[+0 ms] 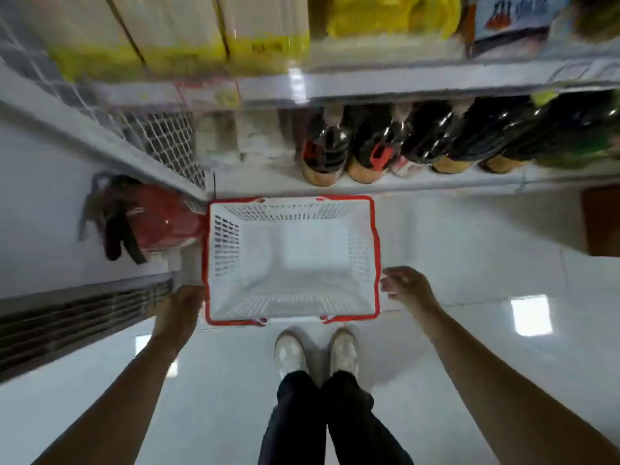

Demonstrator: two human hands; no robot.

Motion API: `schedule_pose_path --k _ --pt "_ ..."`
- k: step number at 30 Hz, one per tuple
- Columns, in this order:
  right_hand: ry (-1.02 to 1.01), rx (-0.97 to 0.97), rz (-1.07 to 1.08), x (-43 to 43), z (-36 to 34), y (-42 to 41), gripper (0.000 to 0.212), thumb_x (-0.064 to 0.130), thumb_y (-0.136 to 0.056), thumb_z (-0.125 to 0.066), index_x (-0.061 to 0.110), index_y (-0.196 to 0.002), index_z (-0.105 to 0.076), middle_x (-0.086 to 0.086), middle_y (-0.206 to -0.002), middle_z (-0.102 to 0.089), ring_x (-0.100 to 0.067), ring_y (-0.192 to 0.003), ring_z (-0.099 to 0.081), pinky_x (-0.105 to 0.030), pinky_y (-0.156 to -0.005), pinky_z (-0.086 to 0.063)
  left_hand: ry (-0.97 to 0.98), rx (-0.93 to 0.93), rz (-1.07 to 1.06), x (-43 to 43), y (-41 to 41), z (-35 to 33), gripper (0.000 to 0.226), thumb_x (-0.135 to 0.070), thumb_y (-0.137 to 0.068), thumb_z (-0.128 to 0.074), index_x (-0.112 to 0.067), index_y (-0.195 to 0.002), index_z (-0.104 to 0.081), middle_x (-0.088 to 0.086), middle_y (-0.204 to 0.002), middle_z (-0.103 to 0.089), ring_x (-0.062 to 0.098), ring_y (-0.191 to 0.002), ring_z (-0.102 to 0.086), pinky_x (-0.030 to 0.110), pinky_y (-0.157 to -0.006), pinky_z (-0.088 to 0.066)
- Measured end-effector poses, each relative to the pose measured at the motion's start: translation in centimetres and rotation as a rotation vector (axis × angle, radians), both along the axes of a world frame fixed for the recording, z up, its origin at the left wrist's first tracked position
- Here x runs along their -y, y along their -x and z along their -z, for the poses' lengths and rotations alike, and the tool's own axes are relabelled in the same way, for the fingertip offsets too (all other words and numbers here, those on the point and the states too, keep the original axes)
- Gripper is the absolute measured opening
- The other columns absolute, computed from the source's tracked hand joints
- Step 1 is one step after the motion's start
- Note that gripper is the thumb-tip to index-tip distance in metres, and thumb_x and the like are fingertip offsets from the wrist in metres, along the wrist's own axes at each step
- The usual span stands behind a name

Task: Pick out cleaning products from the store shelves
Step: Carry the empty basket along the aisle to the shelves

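A white shopping basket with a red rim (376, 250) stands on the floor in front of the shelves, with nothing inside it. My left hand (183, 305) is at the basket's near-left corner, touching or almost touching the rim; its fingers are blurred. My right hand (404, 285) hovers just right of the basket's near-right corner, fingers relaxed and holding nothing. On the bottom shelf stand several dark bottles (327, 146) with tan caps. Yellow and white packs (174, 35) fill the shelf above.
My two feet in pale shoes (315, 352) stand right behind the basket. A red fire extinguisher (157, 219) lies left of the basket beside a wire-mesh shelf end (161, 135). A vent grille (73, 317) runs low on the left. Glossy white floor spreads to the right.
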State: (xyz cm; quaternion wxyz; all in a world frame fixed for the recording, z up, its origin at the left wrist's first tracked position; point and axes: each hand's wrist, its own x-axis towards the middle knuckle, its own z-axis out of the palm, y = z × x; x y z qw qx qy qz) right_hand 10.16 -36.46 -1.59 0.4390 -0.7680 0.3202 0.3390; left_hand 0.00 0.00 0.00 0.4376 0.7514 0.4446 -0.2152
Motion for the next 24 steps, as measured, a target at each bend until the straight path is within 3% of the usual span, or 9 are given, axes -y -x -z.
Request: schedule_pose_path --k 2,4,6,8,10,12,14,18,24 --pt "0.083 0.070 -0.050 0.2 5.1 -1.2 0.011 0.015 -0.096 -0.059 0.010 -0.103 -0.065 -0.022 -0.109 -0.071 -0.037 -0.099 -0.067 -0.044 -0.089 -0.054 -0.124 0.012 0.076 -0.2 -1.0 4.6 0.024 -0.019 -0.094 -0.052 0.002 -0.097 -0.063 0.024 -0.097 -0.065 0.038 -0.092 -0.059 0.046 -0.080 -0.049" --pt "0.185 0.125 -0.078 0.5 9.5 -2.6 0.023 0.020 -0.094 -0.062 0.011 -0.115 -0.064 -0.014 -0.116 -0.069 -0.030 -0.102 -0.066 -0.034 -0.086 -0.051 -0.228 -0.015 0.118 -0.7 -2.2 9.0 0.020 -0.016 -0.095 -0.052 0.002 -0.099 -0.059 0.024 -0.097 -0.062 0.039 -0.092 -0.058 0.040 -0.074 -0.042" --pt "0.239 0.176 -0.083 0.8 13.3 -3.1 0.037 0.026 -0.092 -0.066 0.011 -0.124 -0.058 -0.012 -0.119 -0.066 -0.027 -0.105 -0.064 -0.029 -0.085 -0.047 -0.360 -0.056 0.124 -1.0 -2.4 13.1 0.041 -0.027 -0.091 -0.058 0.005 -0.117 -0.053 0.029 -0.114 -0.056 0.042 -0.106 -0.054 0.046 -0.086 -0.044" --pt "0.234 0.185 -0.074 1.0 16.2 -3.5 0.043 0.030 -0.090 -0.069 0.010 -0.126 -0.055 -0.010 -0.115 -0.066 -0.026 -0.102 -0.064 -0.033 -0.086 -0.051 -0.401 -0.118 0.015 -1.6 -2.8 16.1 0.061 -0.036 -0.089 -0.062 0.004 -0.131 -0.043 0.028 -0.129 -0.049 0.042 -0.118 -0.048 0.051 -0.099 -0.040" --pt "0.213 0.170 -0.081 1.1 18.7 -3.7 0.039 0.031 -0.089 -0.069 0.010 -0.119 -0.055 -0.003 -0.103 -0.065 -0.020 -0.092 -0.062 -0.033 -0.079 -0.053 -0.346 -0.156 -0.035 -2.2 -3.1 18.8 0.061 -0.038 -0.091 -0.062 0.001 -0.134 -0.043 0.027 -0.130 -0.053 0.043 -0.118 -0.052 0.053 -0.101 -0.042" --pt "0.212 0.170 -0.094 1.1 20.3 -3.6 0.030 0.030 -0.090 -0.068 0.011 -0.109 -0.054 0.004 -0.088 -0.059 -0.014 -0.079 -0.057 -0.024 -0.064 -0.047 -0.313 -0.152 -0.073 -2.4 -3.1 20.3 0.057 -0.040 -0.090 -0.063 -0.002 -0.131 -0.049 0.024 -0.126 -0.059 0.043 -0.112 -0.057 0.052 -0.097 -0.047" --pt "0.210 0.171 -0.106 1.1 20.9 -3.5 0.025 0.027 -0.091 -0.066 0.011 -0.104 -0.052 0.005 -0.083 -0.054 -0.009 -0.071 -0.053 -0.019 -0.056 -0.042 -0.357 -0.135 -0.101 -2.1 -2.9 20.5 0.053 -0.038 -0.090 -0.063 -0.003 -0.128 -0.051 0.022 -0.122 -0.062 0.043 -0.106 -0.059 0.045 -0.086 -0.048" --pt "0.238 0.237 -0.083 1.7 18.7 -3.2 0.016 0.020 -0.092 -0.063 0.012 -0.100 -0.051 0.006 -0.080 -0.054 -0.004 -0.066 -0.052 -0.008 -0.047 -0.039 -0.453 -0.085 -0.040 -1.1 -2.4 17.9 0.042 -0.032 -0.090 -0.065 -0.002 -0.118 -0.056 0.024 -0.114 -0.064 0.044 -0.098 -0.061 0.044 -0.074 -0.045" --pt "0.278 0.310 -0.139 4.0 6.4 -4.2 0.018 0.020 -0.090 -0.066 0.011 -0.097 -0.053 0.001 -0.082 -0.057 -0.017 -0.072 -0.054 -0.027 -0.061 -0.042 -0.503 0.020 0.028 1.0 -2.1 6.6 0.030 -0.027 -0.089 -0.067 0.000 -0.100 -0.062 0.025 -0.095 -0.067 0.035 -0.076 -0.061 0.038 -0.065 -0.044"
